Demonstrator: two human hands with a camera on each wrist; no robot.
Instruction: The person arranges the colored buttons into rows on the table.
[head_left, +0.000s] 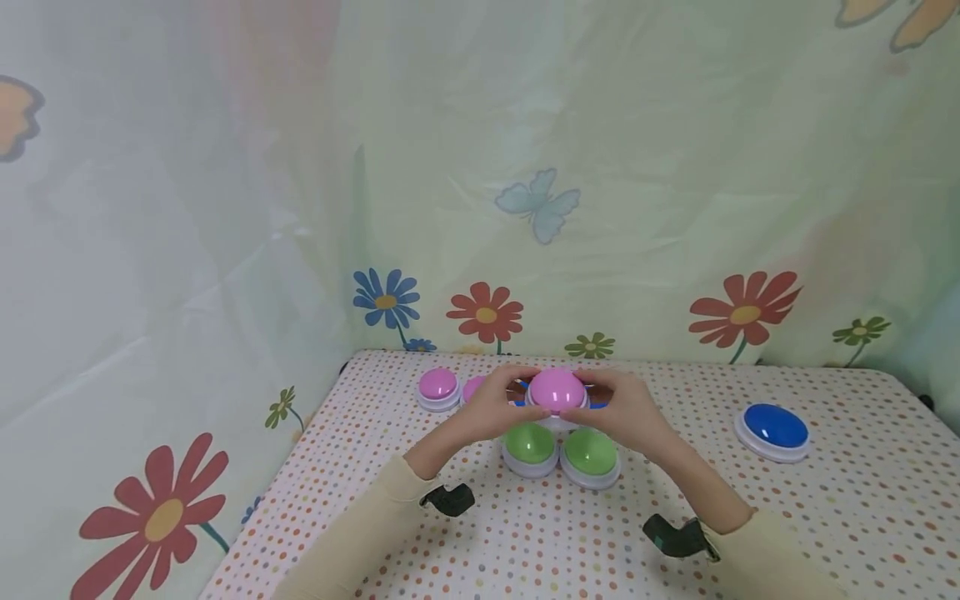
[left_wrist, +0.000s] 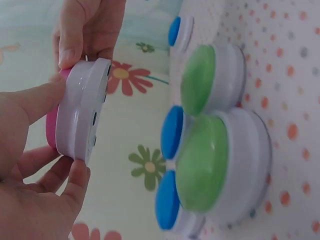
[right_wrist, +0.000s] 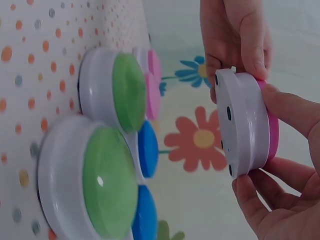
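A pink push button [head_left: 557,390] with a white round base is held up off the table between both hands. My left hand [head_left: 495,406] grips its left side, thumb in front and fingers behind and under the base. From the right, my right hand [head_left: 624,410] grips it the same way. In the right wrist view the button's flat underside [right_wrist: 227,125] shows, with small dark spots. Below it two green buttons [head_left: 529,443] stand side by side on the table, and blue buttons [left_wrist: 172,132] sit right behind them, mostly hidden by the hands in the head view.
Two more pink buttons stand at the back left, one pink button [head_left: 438,384] in full view and the other partly behind my left hand. A single blue button [head_left: 775,427] sits apart on the right. The dotted tablecloth [head_left: 480,542] meets a flowered curtain [head_left: 645,250] behind.
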